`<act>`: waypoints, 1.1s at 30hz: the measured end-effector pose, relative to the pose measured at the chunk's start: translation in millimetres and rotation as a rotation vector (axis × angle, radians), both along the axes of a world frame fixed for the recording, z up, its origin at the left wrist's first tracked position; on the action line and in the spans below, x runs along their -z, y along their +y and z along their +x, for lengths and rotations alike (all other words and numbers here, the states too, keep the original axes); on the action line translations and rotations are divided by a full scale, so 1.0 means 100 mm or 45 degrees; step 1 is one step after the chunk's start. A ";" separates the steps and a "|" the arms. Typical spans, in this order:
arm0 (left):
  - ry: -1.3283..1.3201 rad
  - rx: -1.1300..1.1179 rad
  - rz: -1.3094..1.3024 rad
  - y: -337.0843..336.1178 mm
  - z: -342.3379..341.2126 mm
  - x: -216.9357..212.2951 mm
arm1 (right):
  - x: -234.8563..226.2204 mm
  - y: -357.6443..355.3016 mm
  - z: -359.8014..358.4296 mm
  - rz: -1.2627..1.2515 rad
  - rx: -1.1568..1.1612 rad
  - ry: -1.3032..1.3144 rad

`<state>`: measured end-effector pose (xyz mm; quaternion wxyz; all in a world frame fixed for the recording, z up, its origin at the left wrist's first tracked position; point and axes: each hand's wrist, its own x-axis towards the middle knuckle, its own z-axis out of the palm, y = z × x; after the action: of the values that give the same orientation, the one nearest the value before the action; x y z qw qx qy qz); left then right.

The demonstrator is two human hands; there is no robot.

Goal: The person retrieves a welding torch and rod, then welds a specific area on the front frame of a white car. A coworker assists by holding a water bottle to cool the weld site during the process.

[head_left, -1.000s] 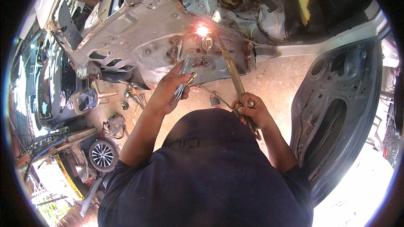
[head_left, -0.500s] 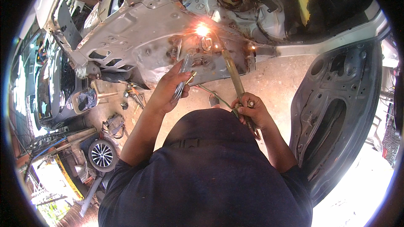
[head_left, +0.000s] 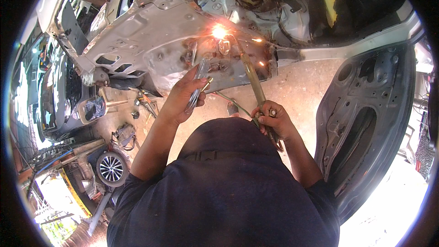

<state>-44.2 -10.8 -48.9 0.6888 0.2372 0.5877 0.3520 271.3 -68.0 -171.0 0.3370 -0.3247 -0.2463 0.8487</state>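
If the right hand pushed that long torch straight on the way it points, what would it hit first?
Most likely the scorched metal car body panel: the torch in the right hand slants up to the bright flame spot, seemingly on the panel, though depth is hard to judge.

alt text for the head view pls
A person's right hand holds a torch whose tip glows with sparks on a bare car body panel, while the left hand holds a thin rod near it. A detached car door stands at right.

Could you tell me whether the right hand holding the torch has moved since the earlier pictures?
No. The right hand grips the torch at the same spot beside the grey car door, flame on the body panel.
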 end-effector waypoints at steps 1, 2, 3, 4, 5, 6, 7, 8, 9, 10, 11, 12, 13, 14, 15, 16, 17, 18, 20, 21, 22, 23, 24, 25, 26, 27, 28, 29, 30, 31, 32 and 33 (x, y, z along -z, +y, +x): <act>-0.001 -0.001 0.002 0.00 0.00 0.00 | 0.00 0.00 0.00 -0.003 0.001 -0.003; -0.001 -0.001 0.005 0.00 0.01 -0.01 | -0.01 0.00 0.00 -0.006 0.001 -0.006; -0.002 -0.002 0.007 0.01 0.01 -0.01 | -0.01 0.00 0.00 -0.007 0.000 -0.015; -0.009 0.003 0.012 0.01 0.02 -0.02 | -0.02 0.00 0.00 -0.008 -0.002 -0.023; -0.015 0.007 0.016 0.01 0.02 -0.02 | -0.02 0.00 0.00 -0.008 -0.005 -0.032; -0.022 0.012 0.021 0.01 0.02 -0.02 | -0.02 0.00 0.00 0.001 -0.005 -0.025; -0.023 0.010 0.022 0.01 0.02 -0.02 | 0.00 0.00 0.00 0.011 -0.004 -0.019; -0.024 0.009 0.024 0.01 0.01 0.00 | 0.00 0.00 0.00 0.020 -0.004 -0.013; -0.026 0.007 0.025 0.01 0.01 0.01 | 0.00 0.00 0.00 0.016 -0.005 -0.020; -0.023 0.007 0.022 0.02 0.01 0.01 | -0.01 0.00 0.00 0.011 -0.006 -0.027; -0.020 0.007 0.020 0.02 0.01 0.00 | -0.02 0.00 0.00 0.007 -0.006 -0.033; -0.017 0.007 0.017 0.02 0.01 0.00 | -0.02 0.00 0.00 0.003 -0.008 -0.040; -0.004 0.003 0.017 0.02 0.01 0.00 | -0.02 0.00 0.00 0.000 -0.010 -0.047; 0.009 0.000 0.017 0.02 0.02 -0.01 | -0.02 0.00 0.00 -0.003 -0.013 -0.054; 0.023 -0.004 0.016 0.01 0.03 -0.01 | -0.02 0.00 0.00 0.000 -0.015 -0.049; 0.010 -0.001 0.021 0.01 0.02 0.00 | -0.02 0.00 0.00 0.002 -0.015 -0.045; -0.003 0.002 0.026 0.01 0.02 0.00 | -0.02 0.00 0.00 0.004 -0.016 -0.040; -0.016 0.005 0.030 0.01 0.01 0.01 | -0.02 0.00 0.00 0.002 -0.013 -0.044; -0.005 -0.002 0.010 0.02 0.03 -0.01 | -0.01 -0.01 0.00 0.002 -0.005 -0.050; 0.000 -0.006 0.000 0.02 0.04 -0.01 | 0.00 0.00 0.00 0.007 -0.010 -0.038; 0.022 -0.005 -0.002 0.02 0.03 0.00 | 0.01 0.00 0.00 0.011 -0.016 -0.025; 0.043 -0.004 -0.005 0.02 0.02 0.01 | 0.02 0.00 0.00 0.016 -0.021 -0.012; 0.065 -0.003 -0.007 0.03 0.02 0.01 | 0.02 0.00 0.00 0.017 -0.018 -0.009; 0.052 -0.004 -0.012 0.03 0.02 0.01 | 0.02 0.00 0.00 0.018 -0.014 -0.008; 0.039 -0.005 -0.017 0.03 0.02 0.01 | 0.02 0.00 0.00 0.020 -0.010 -0.007; 0.026 -0.006 -0.021 0.03 0.01 0.01 | 0.03 0.00 0.00 0.028 -0.011 -0.010; 0.025 0.003 -0.019 0.04 0.01 0.02 | 0.04 0.00 0.01 0.036 -0.011 -0.013; 0.024 0.011 -0.017 0.05 0.01 0.02 | 0.05 0.00 0.01 0.045 -0.012 -0.016; 0.023 0.020 -0.014 0.06 0.00 0.03 | 0.04 0.00 0.01 0.040 -0.009 -0.024; 0.042 0.016 -0.017 0.07 0.01 0.02 | 0.02 0.00 0.00 0.035 -0.006 -0.033; 0.060 0.012 -0.020 0.07 0.02 0.02 | 0.01 0.00 0.00 0.030 -0.002 -0.041; 0.079 0.008 -0.023 0.08 0.03 0.01 | 0.01 0.00 0.00 0.023 -0.002 -0.042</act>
<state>-41.5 -2.8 -50.2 0.6735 0.2436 0.6111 0.3370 271.7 -67.8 -172.0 0.3349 -0.3355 -0.2599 0.8413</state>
